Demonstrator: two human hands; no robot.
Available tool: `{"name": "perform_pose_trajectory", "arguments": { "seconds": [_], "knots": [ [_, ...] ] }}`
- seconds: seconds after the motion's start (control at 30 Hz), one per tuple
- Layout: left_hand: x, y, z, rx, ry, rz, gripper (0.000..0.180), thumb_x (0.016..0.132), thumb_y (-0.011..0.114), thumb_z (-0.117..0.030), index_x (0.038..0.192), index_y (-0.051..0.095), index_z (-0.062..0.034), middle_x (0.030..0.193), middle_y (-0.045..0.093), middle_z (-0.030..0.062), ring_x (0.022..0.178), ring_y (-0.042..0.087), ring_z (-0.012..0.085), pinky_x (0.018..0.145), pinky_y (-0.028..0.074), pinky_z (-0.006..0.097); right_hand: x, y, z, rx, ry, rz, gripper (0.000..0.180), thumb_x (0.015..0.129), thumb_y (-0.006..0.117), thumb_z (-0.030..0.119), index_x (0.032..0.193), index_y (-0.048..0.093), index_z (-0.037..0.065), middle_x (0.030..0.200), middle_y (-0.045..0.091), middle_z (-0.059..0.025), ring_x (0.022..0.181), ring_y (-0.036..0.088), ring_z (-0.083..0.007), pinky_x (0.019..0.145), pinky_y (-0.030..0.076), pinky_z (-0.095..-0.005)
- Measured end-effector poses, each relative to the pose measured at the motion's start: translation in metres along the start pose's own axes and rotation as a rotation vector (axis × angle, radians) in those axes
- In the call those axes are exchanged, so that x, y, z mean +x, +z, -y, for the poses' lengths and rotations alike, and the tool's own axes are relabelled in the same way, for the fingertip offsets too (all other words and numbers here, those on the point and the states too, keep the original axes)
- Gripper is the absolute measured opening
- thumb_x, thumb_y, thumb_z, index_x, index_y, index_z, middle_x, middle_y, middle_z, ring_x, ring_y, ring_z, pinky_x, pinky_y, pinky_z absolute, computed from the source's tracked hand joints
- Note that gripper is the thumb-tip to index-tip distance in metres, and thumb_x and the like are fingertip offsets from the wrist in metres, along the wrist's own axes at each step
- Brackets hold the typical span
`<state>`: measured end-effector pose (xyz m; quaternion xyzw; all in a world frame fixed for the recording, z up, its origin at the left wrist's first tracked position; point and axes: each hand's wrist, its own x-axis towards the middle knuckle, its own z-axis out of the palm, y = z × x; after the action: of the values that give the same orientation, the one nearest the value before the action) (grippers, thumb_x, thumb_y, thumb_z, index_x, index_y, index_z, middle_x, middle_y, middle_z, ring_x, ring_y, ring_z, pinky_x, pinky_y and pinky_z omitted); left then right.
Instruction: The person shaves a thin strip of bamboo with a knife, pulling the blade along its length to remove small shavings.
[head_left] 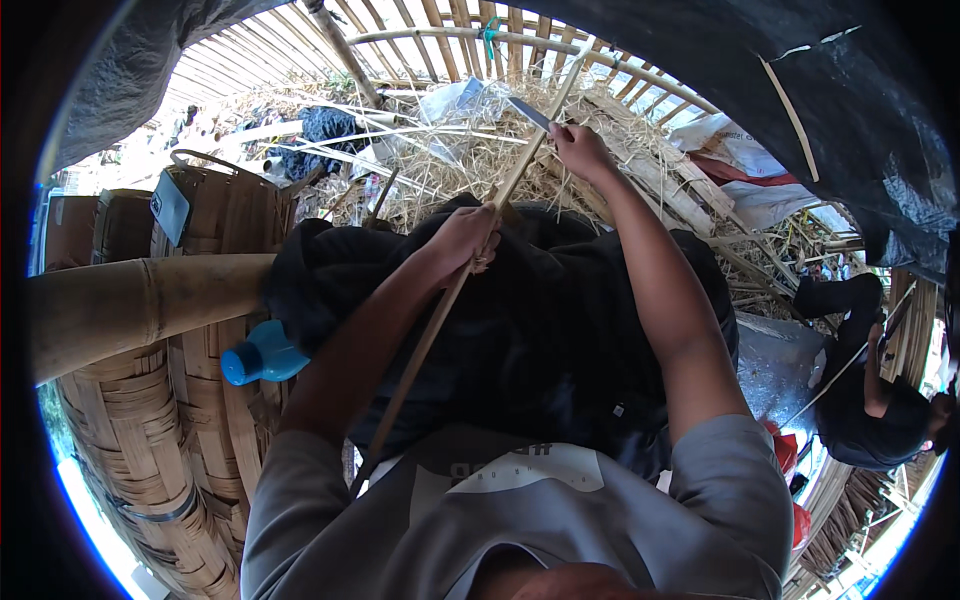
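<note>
The knife blade (pixel 529 113) is smooth metal, the strip (pixel 518 169) matt wood, the bottle (pixel 268 354) smooth plastic

Landmark: thick bamboo pole (pixel 150 305), reaching in from the left. Blue bottle (pixel 265 355) is sitting just below the pole's right end. Woven bamboo (pixel 130 430) is showing beneath the pole, a pale blue card (pixel 170 208) just above it. Slatted fence (pixel 440 33) is standing well beyond the pole. Black sheeting (pixel 870 120) and another person (pixel 875 430) in dark clothing are showing far to its right.
</note>
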<state>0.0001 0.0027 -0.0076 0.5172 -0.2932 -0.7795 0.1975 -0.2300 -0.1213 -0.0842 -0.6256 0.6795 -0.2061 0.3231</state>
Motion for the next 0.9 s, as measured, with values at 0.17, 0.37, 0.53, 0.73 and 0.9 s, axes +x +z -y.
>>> {"name": "perform_pose_trajectory", "arguments": {
  "seconds": [0.17, 0.37, 0.53, 0.73, 0.9],
  "knots": [
    [-0.009, 0.015, 0.012, -0.041, 0.012, -0.03, 0.035, 0.102, 0.035, -0.036, 0.08, 0.044, -0.0103, 0.052, 0.038, 0.0001, 0.039, 0.036, 0.0098, 0.036, 0.03, 0.025, 0.009, -0.001, -0.007, -0.015, -0.006, -0.014, 0.053, 0.093, 0.048, 0.052, 0.081, 0.065, 0.004, 0.06, 0.059, -0.013, 0.057, 0.059, -0.0254, 0.059, 0.045, -0.0397],
    [-0.012, 0.016, 0.023, -0.039, 0.144, -0.028, 0.036, 0.103, 0.033, -0.031, 0.078, 0.045, -0.0078, 0.05, 0.038, 0.0007, 0.036, 0.035, 0.0093, 0.035, 0.031, 0.025, 0.005, -0.001, -0.001, 0.059, 0.131, 0.16, 0.056, 0.093, 0.05, 0.05, 0.066, 0.059, 0.002, 0.05, 0.05, -0.0057, 0.046, 0.049, -0.018, 0.049, 0.04, -0.0385],
    [-0.017, 0.016, 0.018, -0.134, 0.089, 0.006, 0.037, 0.104, 0.033, -0.03, 0.077, 0.044, -0.0074, 0.049, 0.039, 0.0018, 0.035, 0.036, 0.0097, 0.036, 0.032, 0.025, -0.009, 0.001, 0.004, 0.105, 0.139, 0.188, 0.055, 0.094, 0.051, 0.047, 0.059, 0.051, 0.004, 0.047, 0.043, 0.0015, 0.043, 0.039, -0.0102, 0.043, 0.034, -0.0347],
    [-0.018, 0.008, 0.021, -0.137, 0.085, 0.039, 0.038, 0.103, 0.033, -0.032, 0.077, 0.045, -0.0074, 0.051, 0.041, 0.0023, 0.037, 0.039, 0.011, 0.037, 0.035, 0.027, -0.04, -0.001, 0.019, 0.215, 0.167, 0.238, 0.05, 0.096, 0.049, 0.043, 0.062, 0.048, 0.007, 0.047, 0.038, 0.0037, 0.04, 0.037, -0.0087, 0.038, 0.03, -0.0316],
    [-0.018, 0.007, 0.023, -0.163, 0.085, 0.032, 0.037, 0.103, 0.033, -0.031, 0.077, 0.043, -0.0077, 0.049, 0.039, 0.0027, 0.035, 0.036, 0.0111, 0.036, 0.033, 0.027, -0.067, -0.013, 0.036, 0.244, 0.246, 0.312, 0.044, 0.097, 0.047, 0.039, 0.067, 0.051, 0.006, 0.05, 0.043, 0.0016, 0.036, 0.038, -0.0088, 0.035, 0.029, -0.0301]
  ]
}}
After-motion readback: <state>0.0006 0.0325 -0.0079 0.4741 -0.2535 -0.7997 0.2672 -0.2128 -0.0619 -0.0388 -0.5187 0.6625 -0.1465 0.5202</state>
